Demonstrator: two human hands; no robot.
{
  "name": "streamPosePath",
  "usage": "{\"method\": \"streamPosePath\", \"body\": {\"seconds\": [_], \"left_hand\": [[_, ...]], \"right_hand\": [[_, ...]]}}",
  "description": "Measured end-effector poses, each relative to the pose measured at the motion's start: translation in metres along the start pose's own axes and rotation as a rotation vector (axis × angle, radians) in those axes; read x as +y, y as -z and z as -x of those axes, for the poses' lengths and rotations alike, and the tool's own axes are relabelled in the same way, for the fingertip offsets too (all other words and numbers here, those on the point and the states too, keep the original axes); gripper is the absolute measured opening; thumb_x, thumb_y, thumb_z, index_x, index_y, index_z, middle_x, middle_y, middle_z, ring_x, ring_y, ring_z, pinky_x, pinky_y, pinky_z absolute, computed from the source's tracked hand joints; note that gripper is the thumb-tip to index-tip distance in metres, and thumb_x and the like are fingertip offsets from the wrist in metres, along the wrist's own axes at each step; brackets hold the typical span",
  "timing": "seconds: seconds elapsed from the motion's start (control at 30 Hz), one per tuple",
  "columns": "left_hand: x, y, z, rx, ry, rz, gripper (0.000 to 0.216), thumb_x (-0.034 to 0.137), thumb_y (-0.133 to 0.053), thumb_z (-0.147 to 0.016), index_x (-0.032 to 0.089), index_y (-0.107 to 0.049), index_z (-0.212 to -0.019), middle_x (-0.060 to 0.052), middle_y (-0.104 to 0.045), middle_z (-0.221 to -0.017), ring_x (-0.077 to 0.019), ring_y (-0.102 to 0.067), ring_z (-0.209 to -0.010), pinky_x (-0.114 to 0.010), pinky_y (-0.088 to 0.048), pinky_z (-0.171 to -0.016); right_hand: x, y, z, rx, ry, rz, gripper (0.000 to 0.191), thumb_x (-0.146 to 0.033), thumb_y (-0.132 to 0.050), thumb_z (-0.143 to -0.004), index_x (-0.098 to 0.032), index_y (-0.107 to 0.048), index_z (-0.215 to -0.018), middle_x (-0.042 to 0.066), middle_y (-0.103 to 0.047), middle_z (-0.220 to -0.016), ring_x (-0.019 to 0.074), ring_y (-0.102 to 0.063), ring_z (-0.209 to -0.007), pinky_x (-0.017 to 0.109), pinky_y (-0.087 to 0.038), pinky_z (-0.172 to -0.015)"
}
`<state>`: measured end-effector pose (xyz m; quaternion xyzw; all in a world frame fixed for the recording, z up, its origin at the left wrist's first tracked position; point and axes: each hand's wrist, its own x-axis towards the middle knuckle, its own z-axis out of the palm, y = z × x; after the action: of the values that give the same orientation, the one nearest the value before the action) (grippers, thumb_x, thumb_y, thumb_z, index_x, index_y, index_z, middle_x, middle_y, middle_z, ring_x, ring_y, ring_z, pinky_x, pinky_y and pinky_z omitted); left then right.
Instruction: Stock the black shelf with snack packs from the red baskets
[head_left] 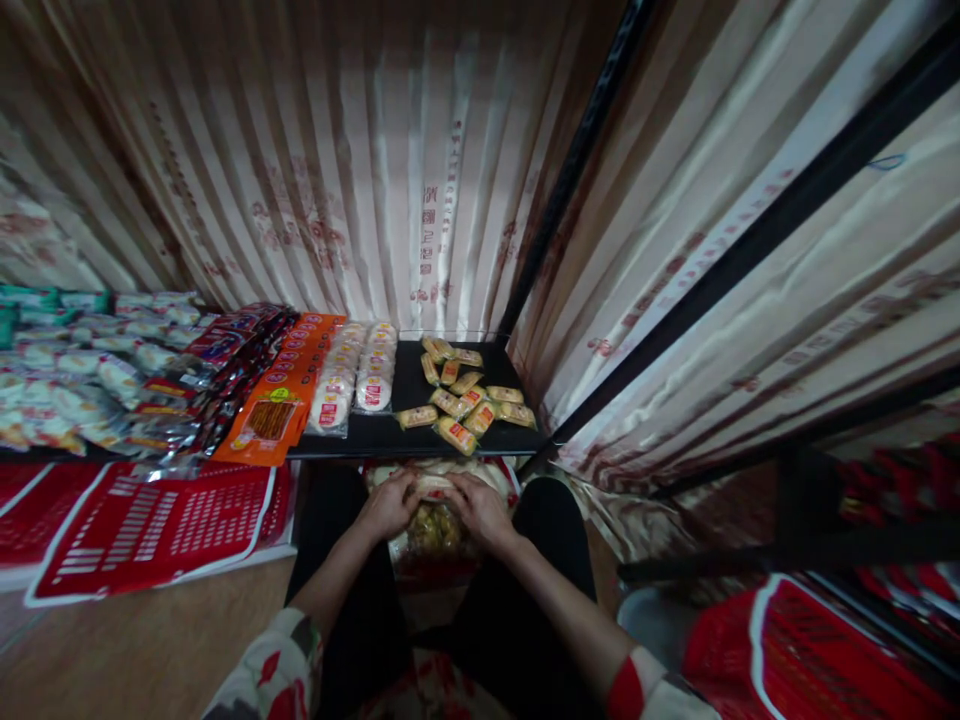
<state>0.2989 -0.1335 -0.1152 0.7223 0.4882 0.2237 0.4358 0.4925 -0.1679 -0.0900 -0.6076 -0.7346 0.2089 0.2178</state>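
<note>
My left hand [390, 505] and my right hand [480, 508] meet low in front of me, both closed around a small wrapped snack pack [435, 487]. They hover over an open clear bag [435, 530] of yellow snacks that rests between my knees. Just beyond, a black shelf [405, 430] carries a loose pile of several small yellow-and-red snack packs [469, 400] at its right end.
Two rows of white round packs [356, 375], orange packets [289, 385], dark red packets [225, 360] and pale bagged goods [67, 380] fill the shelf leftward. Plastic curtains hang behind and right. Red printed sheets [150, 525] lie on the floor; a red basket [795, 650] stands at right.
</note>
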Motion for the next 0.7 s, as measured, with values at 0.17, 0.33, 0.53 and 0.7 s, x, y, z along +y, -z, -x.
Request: {"method": "streamPosePath", "body": {"seconds": [0.17, 0.33, 0.53, 0.7], "left_hand": [[-0.005, 0.005, -0.002, 0.089, 0.049, 0.305, 0.020, 0.029, -0.057, -0.074, 0.017, -0.060, -0.090, -0.004, -0.067, -0.087, -0.0172, -0.061, -0.081, -0.029, -0.048, -0.074], [-0.002, 0.017, 0.001, 0.185, 0.078, 0.651, 0.037, 0.043, -0.061, -0.071, 0.014, -0.058, -0.094, -0.007, -0.067, -0.087, -0.0142, -0.061, -0.066, -0.023, -0.045, -0.054], [0.002, 0.029, 0.007, 0.320, 0.083, 0.952, 0.048, 0.045, -0.067, -0.066, 0.014, -0.057, -0.102, -0.008, -0.067, -0.094, -0.0159, -0.063, -0.076, -0.024, -0.047, -0.062], [0.014, 0.040, 0.012, 0.412, 0.094, 1.124, 0.037, 0.032, -0.073, -0.060, 0.014, -0.062, -0.091, -0.006, -0.070, -0.088, -0.0168, -0.064, -0.080, -0.026, -0.048, -0.074]], "right_hand": [[-0.012, -0.002, -0.009, 0.050, -0.115, -0.283, 0.033, -0.039, -0.045, -0.083, -0.018, -0.063, -0.101, 0.006, -0.069, -0.088, 0.0203, -0.063, -0.081, 0.032, -0.048, -0.075], [-0.032, -0.002, -0.024, 0.104, -0.206, -0.514, 0.035, -0.047, -0.051, -0.075, -0.018, -0.064, -0.090, 0.003, -0.067, -0.073, 0.0178, -0.060, -0.067, 0.029, -0.048, -0.063], [-0.058, -0.011, -0.036, 0.077, -0.352, -0.799, 0.037, -0.052, -0.059, -0.068, -0.018, -0.061, -0.083, 0.001, -0.064, -0.067, 0.0141, -0.056, -0.059, 0.024, -0.043, -0.052], [-0.066, -0.021, -0.046, 0.040, -0.367, -0.863, 0.035, -0.050, -0.062, -0.065, -0.019, -0.059, -0.082, 0.000, -0.063, -0.067, 0.0145, -0.058, -0.059, 0.023, -0.045, -0.051]]}}
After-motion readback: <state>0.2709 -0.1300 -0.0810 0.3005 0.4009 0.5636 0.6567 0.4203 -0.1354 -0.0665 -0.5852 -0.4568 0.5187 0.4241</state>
